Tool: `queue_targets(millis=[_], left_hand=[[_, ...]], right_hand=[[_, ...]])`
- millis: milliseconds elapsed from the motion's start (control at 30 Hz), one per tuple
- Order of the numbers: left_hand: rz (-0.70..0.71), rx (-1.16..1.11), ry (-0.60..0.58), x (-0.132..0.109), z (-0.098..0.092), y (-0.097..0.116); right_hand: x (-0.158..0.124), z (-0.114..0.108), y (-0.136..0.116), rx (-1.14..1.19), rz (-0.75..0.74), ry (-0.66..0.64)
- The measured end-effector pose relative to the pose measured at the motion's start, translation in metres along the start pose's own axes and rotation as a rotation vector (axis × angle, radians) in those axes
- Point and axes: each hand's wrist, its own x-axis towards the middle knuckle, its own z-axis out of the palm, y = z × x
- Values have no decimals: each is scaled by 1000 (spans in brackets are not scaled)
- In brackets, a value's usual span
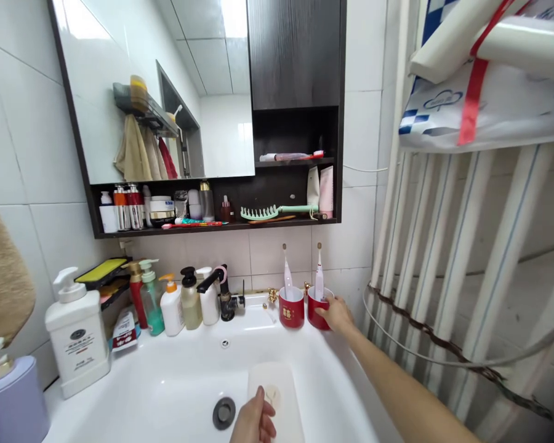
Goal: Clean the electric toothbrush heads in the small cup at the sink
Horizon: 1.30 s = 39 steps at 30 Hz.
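Note:
My right hand (338, 315) is closed around the right side of a red cup (314, 315) at the back right of the sink, with an electric toothbrush (319, 274) standing in it. Beside it stands a second red cup (291, 311) with gold marks, holding another upright electric toothbrush (288, 274). Low over the basin is my left hand (255, 418), its fingers loosely bent and thumb apart, with nothing seen in it. Behind that hand a long white piece (284, 394) lies in the sink (166, 394); I cannot tell what it is.
A black faucet (224, 295) rises left of the cups. Several pump bottles (170, 307) line the sink's left rim, by a large white dispenser (78, 338). Above hangs a mirror cabinet (298, 55) with toiletries and a green hairbrush (277, 212). White pipes (443, 246) stand at right.

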Motion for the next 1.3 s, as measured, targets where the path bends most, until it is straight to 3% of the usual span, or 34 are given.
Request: queue_targets(millis=[200, 367, 467, 600, 767, 900, 1133, 1300], left_hand=[[156, 168, 28, -6, 0, 5], [293, 165, 22, -23, 5, 33], [422, 168, 15, -29, 15, 57], [563, 179, 14, -29, 29, 81], [584, 190, 49, -18, 23, 81], [599, 91, 100, -15, 8, 79], [629, -157, 136, -41, -20, 105], [532, -245, 83, -69, -26, 85]], right_hand=[[-20, -17, 9, -127, -100, -58], [-66, -51, 5, -169, -221, -173], [-101, -57, -7, -100, -294, -232], [-141, -42, -26, 11, -333, -327], [-168, -16, -43, 69, -337, -396], [-176, -3, -50, 109, -347, -425], [-176, 19, -46, 47, -334, -404], [-174, 30, -41, 6, -343, -392]])
